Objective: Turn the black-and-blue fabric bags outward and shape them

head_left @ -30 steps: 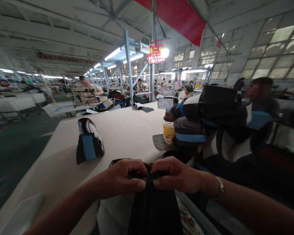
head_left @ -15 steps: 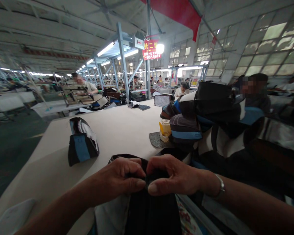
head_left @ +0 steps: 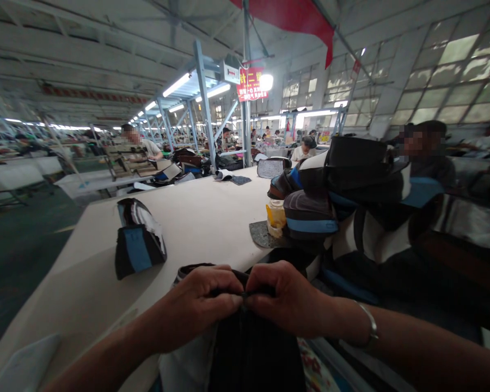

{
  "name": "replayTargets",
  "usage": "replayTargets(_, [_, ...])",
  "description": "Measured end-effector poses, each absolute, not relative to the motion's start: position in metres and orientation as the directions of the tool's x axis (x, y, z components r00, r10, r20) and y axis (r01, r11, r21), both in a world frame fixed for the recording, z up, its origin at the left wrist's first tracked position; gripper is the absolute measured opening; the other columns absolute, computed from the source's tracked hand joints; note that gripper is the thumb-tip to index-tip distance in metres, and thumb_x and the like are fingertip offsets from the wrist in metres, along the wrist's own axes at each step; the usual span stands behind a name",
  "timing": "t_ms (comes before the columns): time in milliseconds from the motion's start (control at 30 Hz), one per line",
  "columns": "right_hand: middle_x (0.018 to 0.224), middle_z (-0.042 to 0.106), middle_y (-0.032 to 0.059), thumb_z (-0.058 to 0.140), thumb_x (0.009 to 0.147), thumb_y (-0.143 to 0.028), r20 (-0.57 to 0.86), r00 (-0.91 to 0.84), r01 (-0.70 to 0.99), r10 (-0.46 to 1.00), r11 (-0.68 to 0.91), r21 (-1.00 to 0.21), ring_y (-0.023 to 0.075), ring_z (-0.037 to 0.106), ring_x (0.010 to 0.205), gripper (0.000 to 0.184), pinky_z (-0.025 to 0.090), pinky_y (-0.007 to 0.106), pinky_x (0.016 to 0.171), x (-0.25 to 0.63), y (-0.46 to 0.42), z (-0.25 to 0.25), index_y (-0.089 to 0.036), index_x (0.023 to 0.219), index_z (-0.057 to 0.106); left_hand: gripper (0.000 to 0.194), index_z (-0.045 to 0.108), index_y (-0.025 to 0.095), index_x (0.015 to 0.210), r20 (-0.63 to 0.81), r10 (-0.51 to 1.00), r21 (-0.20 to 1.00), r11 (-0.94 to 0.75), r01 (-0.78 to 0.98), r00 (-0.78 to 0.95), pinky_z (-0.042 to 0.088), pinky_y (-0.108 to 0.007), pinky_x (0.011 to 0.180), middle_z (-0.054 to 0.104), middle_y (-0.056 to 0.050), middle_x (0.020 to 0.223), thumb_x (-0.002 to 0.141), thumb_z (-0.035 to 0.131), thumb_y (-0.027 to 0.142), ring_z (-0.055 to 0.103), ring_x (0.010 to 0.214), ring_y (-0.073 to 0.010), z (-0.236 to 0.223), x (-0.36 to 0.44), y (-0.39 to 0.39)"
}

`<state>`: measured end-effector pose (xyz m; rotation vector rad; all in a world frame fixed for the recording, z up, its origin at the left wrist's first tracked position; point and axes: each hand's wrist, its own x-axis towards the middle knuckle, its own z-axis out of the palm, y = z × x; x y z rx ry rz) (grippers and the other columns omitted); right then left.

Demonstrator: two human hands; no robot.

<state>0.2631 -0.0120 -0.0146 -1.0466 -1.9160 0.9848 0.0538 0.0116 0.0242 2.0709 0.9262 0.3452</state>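
Black fabric (head_left: 253,354) pinched between fingers (head_left: 224,306)

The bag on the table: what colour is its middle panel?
The panel is blue, best seen in the head view.

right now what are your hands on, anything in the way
Left hand and right hand pinching the top edge of a black fabric bag. Stack of black-and-blue bags close on the right, not blocking.

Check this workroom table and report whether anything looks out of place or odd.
One black-and-blue fabric bag sits alone on the white table, apart from the heap of similar bags on the right, so it looks out of place.
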Motion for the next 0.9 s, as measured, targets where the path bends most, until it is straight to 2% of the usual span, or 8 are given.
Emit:
replayTargets(267, [0.063, 0.055, -0.0044, 0.061, 0.073, -0.008, 0.528, -0.383, 0.287, 0.758, 0.641, -0.712, 0.0058, 0.046, 0.056, 0.008, 0.032, 0.017, 0.051, 0.260, -0.020, -0.027, -0.014, 0.076, 0.062, 0.019, 0.073, 0.019, 0.086, -0.083, 0.686, 0.768, -0.418, 0.485, 0.722, 0.039, -0.024, 0.071, 0.061, 0.001, 0.088, 0.089, 0.059, 0.032, 0.057, 0.081, -0.0126, 0.026, 0.046, 0.010])
replayTargets(367, [0.076, 0.061, 0.0019, 0.053, 0.082, -0.010, 0.656, -0.539, 0.305, 0.528, 0.848, -0.432, 0.0098, 0.050, 0.064, 0.011, 0.037, 0.023, 0.058, 0.265, -0.021, -0.027, -0.014, 0.086, 0.062, 0.036, 0.072, 0.018, 0.086, -0.163, 0.674, 0.825, -0.307, 0.474, 0.720, 0.039, -0.024, 0.073, 0.061, 0.000, 0.088, 0.094, 0.052, 0.045, 0.053, 0.080, -0.0136, 0.026, 0.041, 0.013])
replayTargets(467, [0.080, 0.061, 0.0044, 0.047, 0.089, -0.016, 0.605, -0.729, 0.382, 0.322, 0.924, -0.032, 0.0132, 0.046, 0.063, 0.017, 0.036, 0.031, 0.060, 0.270, -0.023, -0.025, -0.014, 0.098, 0.061, 0.048, 0.068, 0.016, 0.082, -0.239, 0.653, 0.863, -0.196, 0.465, 0.719, 0.037, -0.025, 0.070, 0.057, 0.001, 0.081, 0.096, 0.044, 0.055, 0.047, 0.075, -0.0128, 0.019, 0.039, 0.018])
replayTargets(567, [0.072, 0.055, 0.0009, 0.046, 0.093, -0.018, 0.547, -0.788, 0.414, 0.283, 0.901, 0.130, 0.0132, 0.039, 0.057, 0.014, 0.034, 0.033, 0.061, 0.271, -0.028, -0.024, -0.016, 0.095, 0.060, 0.045, 0.057, 0.015, 0.072, -0.264, 0.588, 0.851, -0.231, 0.472, 0.765, 0.030, -0.025, 0.059, 0.042, 0.004, 0.070, 0.090, 0.056, 0.057, 0.035, 0.064, -0.0100, 0.012, 0.040, 0.018])
replayTargets(667, [0.073, 0.057, 0.0024, 0.045, 0.093, -0.019, 0.570, -0.753, 0.366, 0.330, 0.929, -0.053, 0.0133, 0.044, 0.060, 0.015, 0.037, 0.033, 0.064, 0.273, -0.036, -0.019, -0.015, 0.090, 0.059, 0.042, 0.057, 0.016, 0.074, -0.197, 0.573, 0.819, -0.350, 0.455, 0.795, 0.033, -0.024, 0.061, 0.045, 0.004, 0.073, 0.093, 0.054, 0.053, 0.042, 0.068, -0.0104, 0.013, 0.042, 0.010])
replayTargets(733, [0.078, 0.061, 0.0043, 0.041, 0.097, -0.024, 0.552, -0.657, 0.311, 0.514, 0.851, -0.423, 0.0130, 0.051, 0.066, 0.022, 0.041, 0.030, 0.066, 0.276, -0.039, -0.011, -0.014, 0.095, 0.060, 0.037, 0.061, 0.016, 0.078, -0.126, 0.575, 0.777, -0.450, 0.440, 0.809, 0.036, -0.023, 0.067, 0.050, 0.003, 0.080, 0.096, 0.050, 0.047, 0.048, 0.074, -0.0105, 0.019, 0.042, 0.003])
replayTargets(800, [0.082, 0.062, 0.0040, 0.037, 0.103, -0.032, 0.392, -0.555, 0.256, 0.733, 0.600, -0.758, 0.0117, 0.054, 0.071, 0.031, 0.043, 0.026, 0.066, 0.280, -0.038, -0.001, -0.013, 0.099, 0.060, 0.036, 0.060, 0.017, 0.078, -0.074, 0.572, 0.736, -0.521, 0.432, 0.817, 0.037, -0.022, 0.070, 0.051, 0.002, 0.083, 0.099, 0.046, 0.043, 0.049, 0.076, -0.0097, 0.026, 0.041, -0.003])
replayTargets(900, [0.075, 0.057, 0.0000, 0.049, 0.099, -0.042, 0.175, -0.590, 0.274, 0.788, 0.399, -0.875, 0.0096, 0.048, 0.067, 0.033, 0.040, 0.022, 0.060, 0.283, -0.028, 0.010, -0.013, 0.095, 0.064, 0.039, 0.056, 0.017, 0.074, -0.031, 0.571, 0.693, -0.579, 0.429, 0.821, 0.037, -0.023, 0.068, 0.051, 0.001, 0.082, 0.100, 0.042, 0.042, 0.049, 0.074, -0.0097, 0.032, 0.042, -0.010])
